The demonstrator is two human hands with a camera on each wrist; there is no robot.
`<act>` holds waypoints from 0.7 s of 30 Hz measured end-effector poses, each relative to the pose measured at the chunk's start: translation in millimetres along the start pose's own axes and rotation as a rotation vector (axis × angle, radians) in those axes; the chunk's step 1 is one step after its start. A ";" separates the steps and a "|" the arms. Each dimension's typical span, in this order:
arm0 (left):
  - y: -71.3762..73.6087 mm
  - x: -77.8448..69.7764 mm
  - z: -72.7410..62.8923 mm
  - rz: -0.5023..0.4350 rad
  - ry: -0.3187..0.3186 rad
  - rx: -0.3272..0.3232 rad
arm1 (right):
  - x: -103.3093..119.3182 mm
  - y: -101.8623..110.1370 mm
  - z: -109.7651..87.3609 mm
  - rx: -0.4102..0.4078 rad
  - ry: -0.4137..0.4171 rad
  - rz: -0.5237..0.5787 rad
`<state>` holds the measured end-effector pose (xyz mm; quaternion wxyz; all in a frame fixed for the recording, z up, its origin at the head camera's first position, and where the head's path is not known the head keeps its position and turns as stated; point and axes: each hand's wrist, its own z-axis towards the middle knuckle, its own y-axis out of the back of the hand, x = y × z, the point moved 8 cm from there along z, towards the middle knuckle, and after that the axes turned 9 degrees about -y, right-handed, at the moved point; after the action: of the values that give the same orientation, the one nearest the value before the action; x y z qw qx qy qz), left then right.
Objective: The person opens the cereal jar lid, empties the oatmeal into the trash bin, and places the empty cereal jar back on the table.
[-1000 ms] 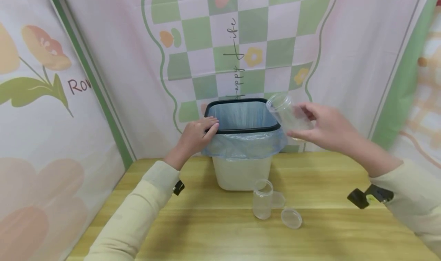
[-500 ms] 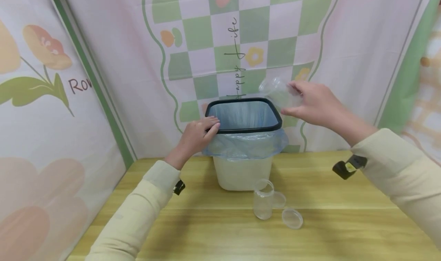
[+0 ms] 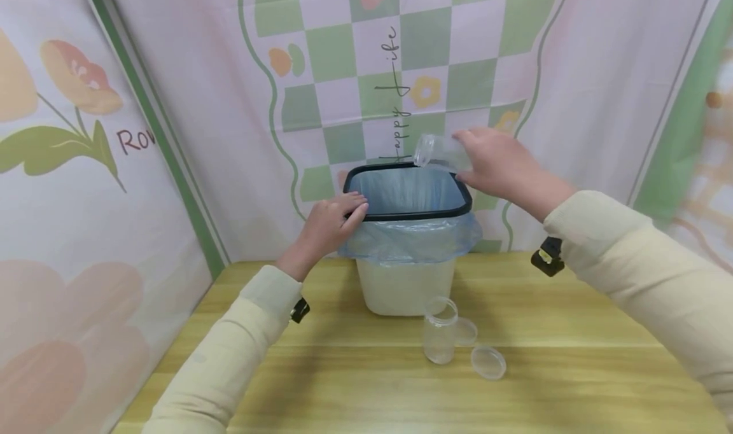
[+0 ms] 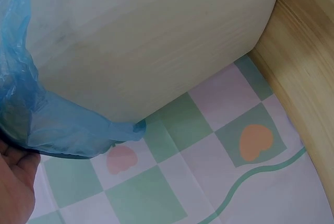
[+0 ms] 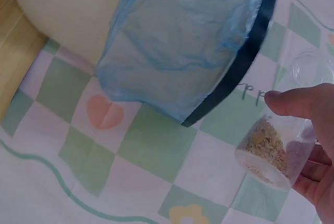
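Observation:
A cream trash bin [image 3: 403, 287] with a black rim and blue liner bag [image 3: 409, 240] stands on the table. My left hand [image 3: 328, 225] holds the rim at its left side. My right hand [image 3: 504, 170] grips a clear plastic jar [image 3: 445, 153], tilted nearly on its side, its uncovered mouth over the bin's back right part. Brown flaky bits [image 5: 265, 143] lie towards the jar's base in the right wrist view. A second clear jar [image 3: 439, 345] stands uncovered before the bin, beside two clear lids, a nearer lid [image 3: 488, 362] and a farther lid [image 3: 466, 331].
The wooden table [image 3: 355, 383] reaches back to a hanging cloth [image 3: 321, 103] with green checks, close behind the bin. Another flowered cloth [image 3: 74, 211] closes off the left side. Black wrist cameras sit at both cuffs.
My right hand has risen and moved left with the jar, tipping it from a slant to nearly level over the bin. The left hand stays at the rim.

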<state>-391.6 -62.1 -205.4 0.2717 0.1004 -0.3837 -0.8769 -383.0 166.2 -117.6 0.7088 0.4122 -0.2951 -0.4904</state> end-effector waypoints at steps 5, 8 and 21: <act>-0.5 0.3 -0.1 -0.005 0.007 0.003 | 4.6 -8.2 5.8 -0.029 0.078 -0.114; -1.0 0.3 0.6 -0.008 0.013 0.008 | 8.3 -10.5 6.9 -0.066 0.143 -0.174; -1.8 1.3 0.5 0.005 0.026 0.023 | 22.5 -27.2 5.4 -0.156 0.387 -0.375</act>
<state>-393.6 -61.4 -206.3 0.2776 0.1140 -0.3904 -0.8703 -391.9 138.6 -138.3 0.6785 0.4899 -0.0341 -0.5463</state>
